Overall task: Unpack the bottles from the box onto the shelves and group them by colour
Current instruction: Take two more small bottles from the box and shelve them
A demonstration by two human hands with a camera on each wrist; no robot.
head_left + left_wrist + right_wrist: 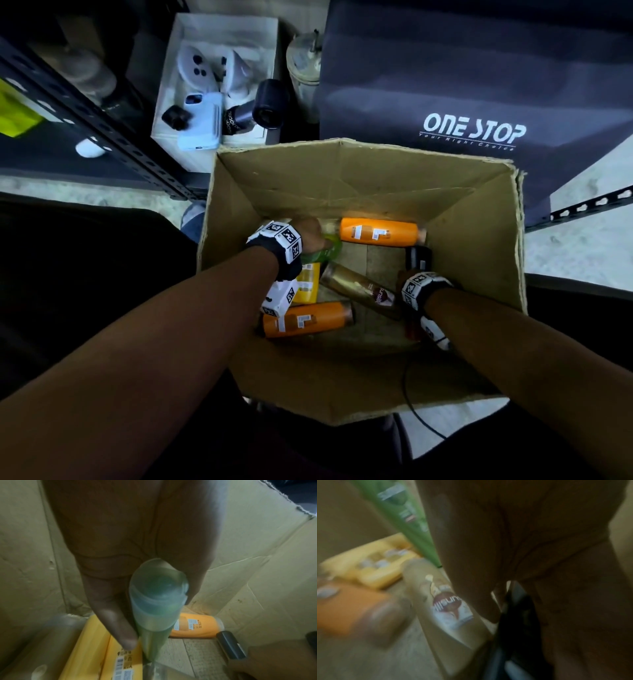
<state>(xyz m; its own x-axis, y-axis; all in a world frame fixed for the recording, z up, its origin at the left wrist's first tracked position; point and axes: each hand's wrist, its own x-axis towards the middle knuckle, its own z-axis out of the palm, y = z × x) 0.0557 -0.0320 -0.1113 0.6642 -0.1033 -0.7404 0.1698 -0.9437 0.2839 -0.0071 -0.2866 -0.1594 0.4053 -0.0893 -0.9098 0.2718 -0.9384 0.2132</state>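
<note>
- Left hand (130, 555) deep in the open brown cardboard box (479, 246), thumb and fingers pinching the capped end of a translucent green plastic bottle (152, 615).
- Right hand (522, 547) low by the box's right wall, fingers closing round a black bottle (418, 258).
- Lying on the box floor: two orange bottles (378, 233), a yellow one (306, 282), a clear golden one (356, 284).

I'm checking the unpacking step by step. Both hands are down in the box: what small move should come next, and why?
Probably lift the left hand straight up out of the cardboard box. Its thumb and fingers already pinch the green bottle near its clear cap, tilted above the others. The right hand is on the black bottle, but its grip is blurred, so it may need to settle first.
</note>
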